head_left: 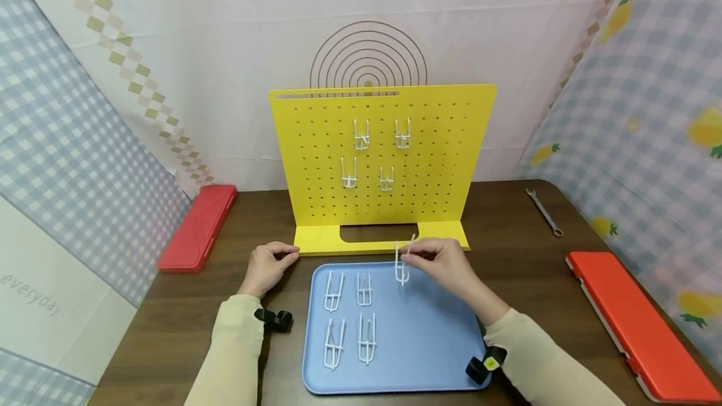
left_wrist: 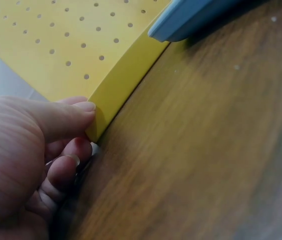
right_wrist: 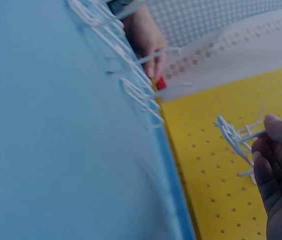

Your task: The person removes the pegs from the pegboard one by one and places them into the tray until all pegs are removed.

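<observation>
A brown table (head_left: pixel 169 318) bears a yellow board (head_left: pixel 434 161), standing upright on a flat base and drilled with rows of small holes. Just before the base lies a blue tray (head_left: pixel 423 343). A red case (head_left: pixel 643 324) lies at the table's right edge. The left hand (head_left: pixel 269 266) pinches the near left corner of the board's base. The right hand (head_left: pixel 451 266) holds one hook (head_left: pixel 402 267) between thumb and fingertips, above the tray's far edge. A steel spanner (head_left: pixel 543 212) lies right of the board.

The held hook is glossy white wire: two long, roughly parallel side wires, crossed by a bar and joined in a narrow loop at the lower end. It seems to have a middle prong too, though blur leaves that unsure. Four similar hooks lie on the tray, in two rows; four more hang on the board.
</observation>
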Tool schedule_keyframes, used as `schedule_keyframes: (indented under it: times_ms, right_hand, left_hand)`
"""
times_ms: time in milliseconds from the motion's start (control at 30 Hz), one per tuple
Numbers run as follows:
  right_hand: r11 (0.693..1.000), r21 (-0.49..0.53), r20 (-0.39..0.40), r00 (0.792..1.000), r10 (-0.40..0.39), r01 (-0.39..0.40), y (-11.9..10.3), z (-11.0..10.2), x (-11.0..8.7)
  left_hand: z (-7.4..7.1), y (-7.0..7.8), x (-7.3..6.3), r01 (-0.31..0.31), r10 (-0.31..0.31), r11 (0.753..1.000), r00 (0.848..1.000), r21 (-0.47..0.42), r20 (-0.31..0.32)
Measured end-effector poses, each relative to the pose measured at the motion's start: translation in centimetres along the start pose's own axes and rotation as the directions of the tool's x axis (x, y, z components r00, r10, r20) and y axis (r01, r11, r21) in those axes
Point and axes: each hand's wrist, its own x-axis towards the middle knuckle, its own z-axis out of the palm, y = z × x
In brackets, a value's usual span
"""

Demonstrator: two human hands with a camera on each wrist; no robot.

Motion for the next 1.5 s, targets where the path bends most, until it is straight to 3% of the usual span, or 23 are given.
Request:
schedule_keyframes:
  times_ms: [333,733,1500]
  right_hand:
    - [0.995,-0.081,0.079,0.995,0.062,-0.055,2.4,2.5,-1.0]
    - [0.987,-0.108,0.094,0.987,0.131,-0.121,3.7,2.3,-1.0]
    - [0.976,-0.168,0.133,0.978,0.162,-0.139,3.7,2.3,-1.1]
  left_hand:
    - [0.1,-0.3,0.1,-0.013,0.013,1.0,1.0,0.013,-0.004]
    - [0.0,-0.1,0.2,-0.017,0.017,1.0,1.0,0.002,-0.014]
    - [0.2,-0.2,0.0,-0.016,0.016,1.0,1.0,0.009,-0.017]
